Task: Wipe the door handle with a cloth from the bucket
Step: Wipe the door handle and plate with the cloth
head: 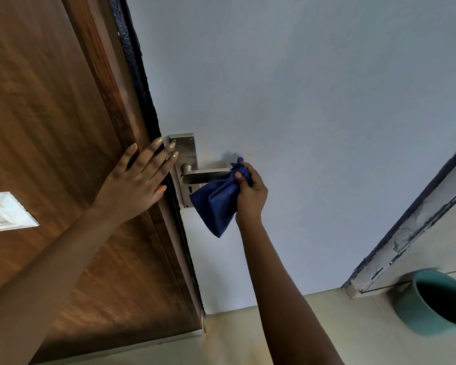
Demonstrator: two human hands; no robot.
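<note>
A steel lever door handle (206,173) on a long backplate (187,151) sticks out from the pale blue door (313,101). My right hand (250,192) grips a dark blue cloth (216,204) wrapped around the free end of the lever, with most of the cloth hanging below. My left hand (136,180) lies flat, fingers spread, on the wooden frame (50,114) beside the door's edge, fingertips reaching the backplate. A teal bucket (437,301) stands on the floor at the lower right; its inside looks dark.
A white switch plate (5,213) is set in the wood panel at the left. A worn, peeling frame edge (411,227) runs diagonally at the right above the bucket. Beige floor (234,338) lies below the door.
</note>
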